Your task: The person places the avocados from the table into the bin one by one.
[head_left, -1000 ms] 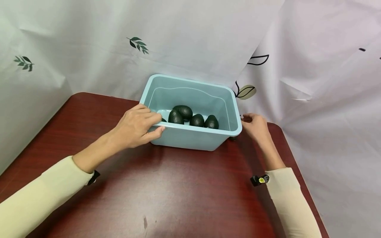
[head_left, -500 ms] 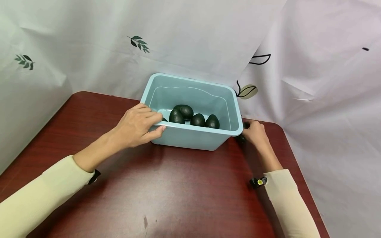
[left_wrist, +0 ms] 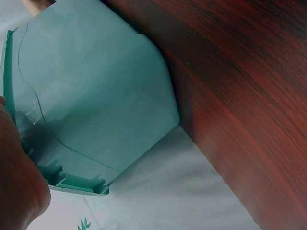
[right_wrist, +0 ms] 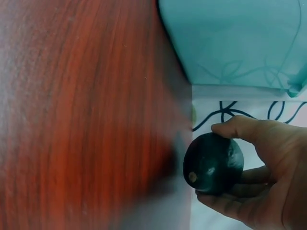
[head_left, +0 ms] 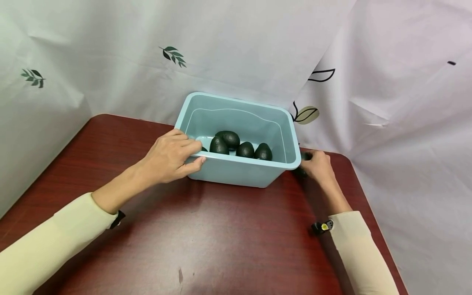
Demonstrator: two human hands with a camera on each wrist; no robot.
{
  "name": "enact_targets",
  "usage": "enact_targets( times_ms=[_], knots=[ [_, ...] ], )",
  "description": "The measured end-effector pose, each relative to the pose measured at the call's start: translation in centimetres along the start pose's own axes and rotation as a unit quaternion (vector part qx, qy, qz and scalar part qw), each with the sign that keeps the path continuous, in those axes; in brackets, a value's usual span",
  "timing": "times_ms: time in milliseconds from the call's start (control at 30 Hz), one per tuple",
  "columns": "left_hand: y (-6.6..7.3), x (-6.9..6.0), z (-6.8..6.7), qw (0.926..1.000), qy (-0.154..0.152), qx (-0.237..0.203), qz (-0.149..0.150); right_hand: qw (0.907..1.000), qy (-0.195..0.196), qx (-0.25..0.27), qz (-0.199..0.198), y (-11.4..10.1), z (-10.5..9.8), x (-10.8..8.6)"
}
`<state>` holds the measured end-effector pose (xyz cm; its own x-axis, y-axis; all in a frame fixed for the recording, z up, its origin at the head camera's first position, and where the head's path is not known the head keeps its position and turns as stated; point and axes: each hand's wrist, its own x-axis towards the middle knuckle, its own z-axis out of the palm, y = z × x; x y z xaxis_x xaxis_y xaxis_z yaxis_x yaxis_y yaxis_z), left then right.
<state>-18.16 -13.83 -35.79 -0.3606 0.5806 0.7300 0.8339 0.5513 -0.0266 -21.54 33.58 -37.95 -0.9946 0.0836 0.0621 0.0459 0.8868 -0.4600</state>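
Note:
A light blue plastic bin [head_left: 236, 174] sits at the back of the table, with several dark green avocados [head_left: 219, 145] on its floor. My left hand [head_left: 169, 157] grips its front rim near the left corner, fingers over the edge and thumb outside; in the left wrist view, part of that hand [left_wrist: 21, 182] shows beside the rim. Just outside the bin's right end, my right hand [head_left: 318, 168] holds another avocado [right_wrist: 213, 163] between thumb and fingers. That fruit is mostly hidden from the head view, but the right wrist view shows it plainly, apart from the bin wall.
The dark red wooden table [head_left: 221, 246] extends in front of the bin and to both sides. A pale cloth [head_left: 236, 49] with leaf prints hangs behind. A dark shape [head_left: 300, 173], unclear, lies below my right hand.
My right hand has dropped slightly beside the bin and its fingers have closed around an avocado. The left hand keeps its grip on the rim, and the bin stays in place.

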Motion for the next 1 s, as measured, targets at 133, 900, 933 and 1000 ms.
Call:
enact_targets(
  times_ms=[133, 900, 933, 1000],
  knots=[
    [0.0, -0.1, 0.0, 1.0, -0.001, 0.0, -0.002, 0.9999, 0.01, 0.01, 0.0, -0.1, -0.8, 0.0],
    [0.0, 0.0, 0.0, 1.0, 0.0, 0.0, 0.0, 0.9945, 0.084, 0.051, -0.036, -4.0, -5.3, 0.6],
    [0.0, 0.0, 0.0, 1.0, -0.001, 0.001, 0.0, 0.9943, 0.085, 0.054, -0.035, -4.2, -5.5, 0.6],
    [0.0, 0.0, 0.0, 1.0, -0.002, 0.001, -0.001, 0.9933, 0.091, 0.058, -0.04, -4.6, -5.9, 0.6]
  ],
)
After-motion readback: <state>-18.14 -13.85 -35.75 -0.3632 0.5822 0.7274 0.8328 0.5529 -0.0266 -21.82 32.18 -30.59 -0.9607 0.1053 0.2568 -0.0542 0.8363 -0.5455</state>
